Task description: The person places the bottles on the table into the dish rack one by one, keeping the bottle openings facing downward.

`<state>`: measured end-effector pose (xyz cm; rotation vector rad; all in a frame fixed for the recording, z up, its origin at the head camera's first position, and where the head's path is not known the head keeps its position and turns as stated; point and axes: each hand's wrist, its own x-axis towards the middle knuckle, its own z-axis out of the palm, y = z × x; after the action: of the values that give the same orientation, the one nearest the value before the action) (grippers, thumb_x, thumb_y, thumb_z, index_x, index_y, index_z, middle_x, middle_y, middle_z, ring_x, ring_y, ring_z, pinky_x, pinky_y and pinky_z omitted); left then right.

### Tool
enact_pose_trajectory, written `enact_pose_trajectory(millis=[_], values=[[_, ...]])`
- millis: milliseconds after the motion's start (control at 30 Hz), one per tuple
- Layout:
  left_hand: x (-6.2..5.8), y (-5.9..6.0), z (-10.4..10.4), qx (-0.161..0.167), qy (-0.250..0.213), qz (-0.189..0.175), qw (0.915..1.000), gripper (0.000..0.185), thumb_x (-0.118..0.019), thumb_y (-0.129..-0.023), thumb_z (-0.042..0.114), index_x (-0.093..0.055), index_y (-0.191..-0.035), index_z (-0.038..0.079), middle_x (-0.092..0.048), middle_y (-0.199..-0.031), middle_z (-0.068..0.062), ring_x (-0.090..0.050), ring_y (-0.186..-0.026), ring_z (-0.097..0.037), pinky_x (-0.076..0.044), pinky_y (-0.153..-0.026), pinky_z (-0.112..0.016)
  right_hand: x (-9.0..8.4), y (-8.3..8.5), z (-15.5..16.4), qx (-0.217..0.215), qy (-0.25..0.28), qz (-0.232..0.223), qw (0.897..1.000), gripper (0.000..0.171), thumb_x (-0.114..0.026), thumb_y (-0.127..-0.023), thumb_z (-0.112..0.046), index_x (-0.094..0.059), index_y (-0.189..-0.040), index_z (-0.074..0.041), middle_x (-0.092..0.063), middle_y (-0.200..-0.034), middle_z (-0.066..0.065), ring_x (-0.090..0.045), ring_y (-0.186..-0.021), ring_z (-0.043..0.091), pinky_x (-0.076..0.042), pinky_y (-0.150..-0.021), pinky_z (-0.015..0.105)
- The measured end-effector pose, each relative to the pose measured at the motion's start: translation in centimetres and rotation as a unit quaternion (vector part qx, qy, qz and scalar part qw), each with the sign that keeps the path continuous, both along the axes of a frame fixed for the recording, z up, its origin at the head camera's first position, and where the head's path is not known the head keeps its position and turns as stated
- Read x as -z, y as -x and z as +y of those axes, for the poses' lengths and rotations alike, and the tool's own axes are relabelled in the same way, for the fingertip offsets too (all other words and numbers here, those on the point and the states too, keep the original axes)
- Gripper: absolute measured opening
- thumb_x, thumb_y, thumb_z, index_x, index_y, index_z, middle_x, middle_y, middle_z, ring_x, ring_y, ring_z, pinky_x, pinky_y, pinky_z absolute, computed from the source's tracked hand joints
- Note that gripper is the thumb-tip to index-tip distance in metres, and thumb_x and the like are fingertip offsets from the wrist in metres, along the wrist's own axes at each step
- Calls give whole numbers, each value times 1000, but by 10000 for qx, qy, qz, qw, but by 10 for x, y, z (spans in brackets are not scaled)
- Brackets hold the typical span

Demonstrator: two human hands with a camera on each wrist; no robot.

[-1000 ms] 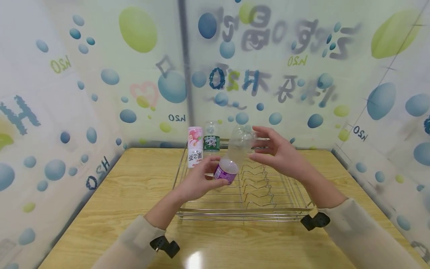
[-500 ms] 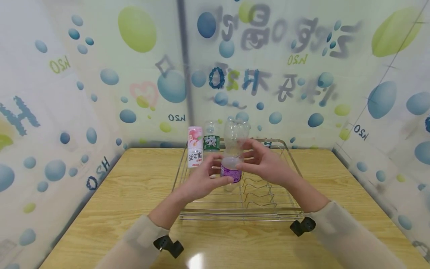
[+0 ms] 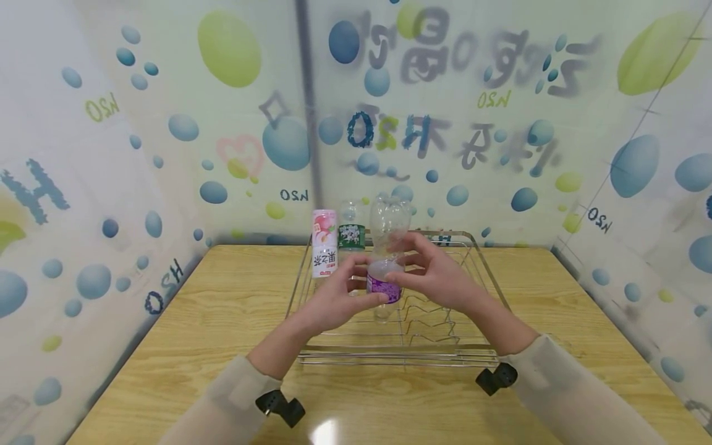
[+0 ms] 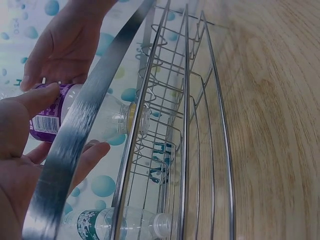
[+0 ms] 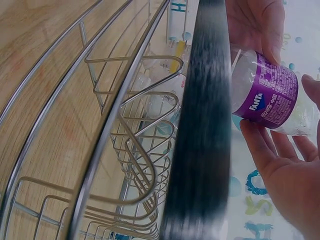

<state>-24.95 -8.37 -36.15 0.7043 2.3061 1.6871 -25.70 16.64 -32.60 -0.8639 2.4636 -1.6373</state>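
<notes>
A clear plastic Fanta bottle [image 3: 388,216] with a purple label [image 5: 270,95] stands nearly upright, base up and neck down, over the wire rack. My left hand [image 3: 328,303] grips it at the label from the left, thumb in front. From the right, my right hand [image 3: 442,278] holds it just above the label, its thumb across the front and fingers behind. In the left wrist view the bottle's neck [image 4: 135,120] shows behind the rack's side wires; whether it touches them I cannot tell. Part of the label is hidden by the thumbs.
The metal dish rack [image 3: 400,349], with zigzag wire dividers [image 3: 428,321], sits on a wooden table [image 3: 183,346]. At its back left stand a pink-and-white drink container [image 3: 324,241] and a clear bottle with a green label [image 3: 351,237], neck down. Patterned curtain walls [image 3: 356,167] enclose the table.
The tilted Fanta bottle has been brought upright, base up, and lowered slightly. My right hand has moved left and down from beside the bottle's top to its middle; the left hand barely moves.
</notes>
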Motion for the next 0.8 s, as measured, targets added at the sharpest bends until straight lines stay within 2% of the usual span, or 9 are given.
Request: enact_pose_trajectory(millis=[267, 400, 533, 633, 800], values=[[1, -1, -6, 9, -127, -9, 9999, 70, -82, -101, 25, -45, -160, 24, -55, -157, -12, -61, -141, -36, -58, -114, -53, 2, 2, -1, 75, 15, 101, 9999, 70, -79, -103, -16, -43, -163, -13, -57, -150, 15, -65, -134, 37, -60, -111, 52], [3, -2, -19, -81, -295, -20, 9995, 67, -81, -102, 21, -47, -160, 19, -58, -155, -16, -62, -141, -39, -60, -111, -50, 1, 3, 1, 140, 8, 120, 9998, 69, -80, -102, -17, -45, -162, -13, -58, -149, 15, -65, -134, 38, -59, -112, 55], [4, -7, -41, -366, -279, 26, 9989, 61, -81, -102, 22, -53, -156, 18, -61, -152, -15, -64, -139, -37, -63, -107, -45, 1, 4, 4, 216, -8, 103, 9997, 69, -80, -103, -17, -45, -163, -14, -58, -149, 16, -64, -136, 40, -58, -114, 58], [6, -10, -63, -602, -155, 266, 9977, 56, -81, -102, 22, -57, -152, 19, -63, -150, -14, -65, -137, -36, -63, -105, -39, 2, 6, 7, 275, -43, 100, 9996, 69, -80, -103, -18, -46, -163, -15, -58, -150, 15, -64, -136, 39, -58, -113, 57], [12, -14, -97, -1003, 76, 1012, 9898, 49, -81, -101, 15, -62, -147, 12, -65, -149, -14, -64, -138, -36, -60, -106, -31, 1, 9, 9, 383, -35, 58, 9992, 67, -81, -102, -21, -48, -161, -19, -60, -150, 10, -65, -134, 37, -59, -111, 56]])
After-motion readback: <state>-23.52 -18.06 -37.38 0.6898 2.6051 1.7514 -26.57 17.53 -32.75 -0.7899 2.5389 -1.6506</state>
